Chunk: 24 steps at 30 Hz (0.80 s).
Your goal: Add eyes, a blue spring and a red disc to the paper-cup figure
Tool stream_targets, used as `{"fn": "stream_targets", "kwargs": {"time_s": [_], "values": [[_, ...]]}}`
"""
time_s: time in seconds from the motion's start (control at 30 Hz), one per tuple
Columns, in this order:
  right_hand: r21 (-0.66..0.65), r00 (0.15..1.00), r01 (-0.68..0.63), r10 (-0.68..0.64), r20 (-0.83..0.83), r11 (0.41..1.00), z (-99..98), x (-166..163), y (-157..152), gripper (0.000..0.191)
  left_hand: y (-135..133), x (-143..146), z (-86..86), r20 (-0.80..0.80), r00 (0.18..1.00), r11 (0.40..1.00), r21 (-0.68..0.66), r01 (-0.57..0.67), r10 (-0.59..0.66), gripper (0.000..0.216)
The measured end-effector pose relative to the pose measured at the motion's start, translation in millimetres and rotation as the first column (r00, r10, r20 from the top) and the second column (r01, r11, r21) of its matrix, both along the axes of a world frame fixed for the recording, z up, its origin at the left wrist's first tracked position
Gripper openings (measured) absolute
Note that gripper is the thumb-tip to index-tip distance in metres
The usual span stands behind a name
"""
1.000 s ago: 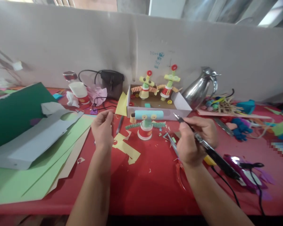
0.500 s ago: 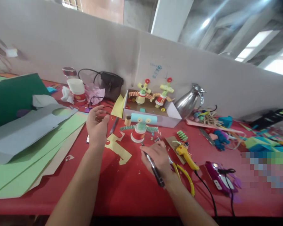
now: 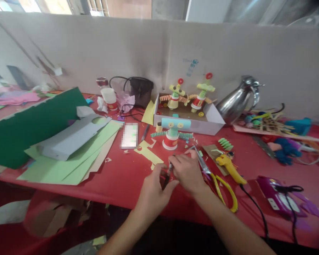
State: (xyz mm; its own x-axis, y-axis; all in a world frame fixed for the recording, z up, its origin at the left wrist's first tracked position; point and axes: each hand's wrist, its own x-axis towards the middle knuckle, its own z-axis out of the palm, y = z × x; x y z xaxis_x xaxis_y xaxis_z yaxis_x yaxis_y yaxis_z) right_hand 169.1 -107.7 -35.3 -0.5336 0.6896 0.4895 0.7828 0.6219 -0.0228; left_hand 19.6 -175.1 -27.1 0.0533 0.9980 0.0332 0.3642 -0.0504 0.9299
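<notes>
My left hand (image 3: 152, 191) has come across to meet my right hand (image 3: 187, 170), so both grips now pinch the dark pen-like tool (image 3: 168, 174) over the red table (image 3: 117, 177), near the paper robot figure (image 3: 172, 134).

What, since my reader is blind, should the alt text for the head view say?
A left hand and right hand meet on a dark pen-like tool above a red table, before a paper-cup figure; yellow-handled scissors and a yellow glue gun lie to the right.
</notes>
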Motion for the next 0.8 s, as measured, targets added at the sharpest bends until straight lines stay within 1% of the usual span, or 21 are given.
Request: {"fn": "stream_targets", "kwargs": {"time_s": [0.07, 0.13, 0.17, 0.23, 0.27, 0.3, 0.33, 0.37, 0.43, 0.47, 0.5, 0.53, 0.57, 0.67, 0.73, 0.8], "values": [[0.023, 1.000, -0.004, 0.004, 0.003, 1.000, 6.2, -5, -8, 0.018, -5, -3, -2.8, -0.023, 1.000, 0.999, 0.035, 0.001, 0.000, 0.021], [0.028, 0.998, -0.024, 0.026, -0.058, 0.999, 9.4, -10, -15, 0.021, -11, -15, -6.5, -0.075, 0.996, 0.996, 0.075, -0.041, 0.047, 0.019], [0.020, 0.994, -0.035, 0.037, -0.103, 0.999, 9.6, -12, -19, 0.026, -13, -24, -8.7, -0.109, 0.989, 0.992, 0.091, -0.092, 0.102, 0.020], [-0.009, 0.982, -0.058, 0.055, -0.182, 0.998, 7.3, -14, -28, 0.037, -16, -48, -13.4, -0.191, 0.947, 0.963, 0.128, -0.237, 0.258, 0.022], [-0.024, 0.977, -0.072, 0.066, -0.202, 0.997, 4.9, -13, -33, 0.039, -16, -61, -15.6, -0.247, 0.906, 0.937, 0.148, -0.315, 0.344, 0.024], [-0.030, 0.975, -0.086, 0.078, -0.209, 0.996, 1.9, -11, -38, 0.038, -14, -75, -17.5, -0.319, 0.846, 0.904, 0.181, -0.388, 0.427, 0.026], [-0.026, 0.974, -0.097, 0.090, -0.209, 0.995, -1.6, -8, -43, 0.037, -10, -88, -19.0, -0.402, 0.771, 0.869, 0.214, -0.445, 0.494, 0.027], [-0.015, 0.974, -0.101, 0.096, -0.204, 0.995, -5.6, -3, -48, 0.036, -5, -100, -20.1, -0.494, 0.686, 0.842, 0.239, -0.483, 0.534, 0.029], [0.007, 0.977, -0.087, 0.086, -0.195, 0.996, -14.1, 10, -58, 0.033, 7, -119, -20.7, -0.653, 0.516, 0.806, 0.268, -0.527, 0.554, 0.034], [0.013, 0.979, -0.069, 0.070, -0.193, 0.998, -18.3, 18, -63, 0.032, 14, -125, -20.3, -0.708, 0.443, 0.795, 0.280, -0.539, 0.550, 0.035], [0.016, 0.981, -0.049, 0.051, -0.187, 0.999, -22.4, 26, -67, 0.030, 21, -129, -19.5, -0.749, 0.387, 0.788, 0.282, -0.547, 0.537, 0.036], [0.022, 0.983, -0.028, 0.032, -0.178, 0.999, -26.3, 35, -70, 0.029, 27, -132, -18.3, -0.780, 0.348, 0.785, 0.276, -0.555, 0.521, 0.036], [0.038, 0.985, -0.003, 0.010, -0.174, 0.999, -30.0, 44, -73, 0.027, 32, -133, -17.1, -0.802, 0.325, 0.784, 0.262, -0.563, 0.502, 0.035], [0.103, 0.978, 0.085, -0.063, -0.199, 0.991, -39.9, 64, -77, 0.023, 39, -133, -15.1, -0.832, 0.301, 0.786, 0.233, -0.573, 0.466, 0.033], [0.120, 0.969, 0.122, -0.093, -0.228, 0.985, -45.5, 71, -80, 0.022, 39, -131, -16.2, -0.829, 0.268, 0.787, 0.290, -0.545, 0.491, 0.034], [0.125, 0.972, 0.122, -0.092, -0.217, 0.985, -49.6, 72, -82, 0.023, 39, -128, -18.3, -0.803, 0.246, 0.790, 0.389, -0.474, 0.543, 0.035]]}}
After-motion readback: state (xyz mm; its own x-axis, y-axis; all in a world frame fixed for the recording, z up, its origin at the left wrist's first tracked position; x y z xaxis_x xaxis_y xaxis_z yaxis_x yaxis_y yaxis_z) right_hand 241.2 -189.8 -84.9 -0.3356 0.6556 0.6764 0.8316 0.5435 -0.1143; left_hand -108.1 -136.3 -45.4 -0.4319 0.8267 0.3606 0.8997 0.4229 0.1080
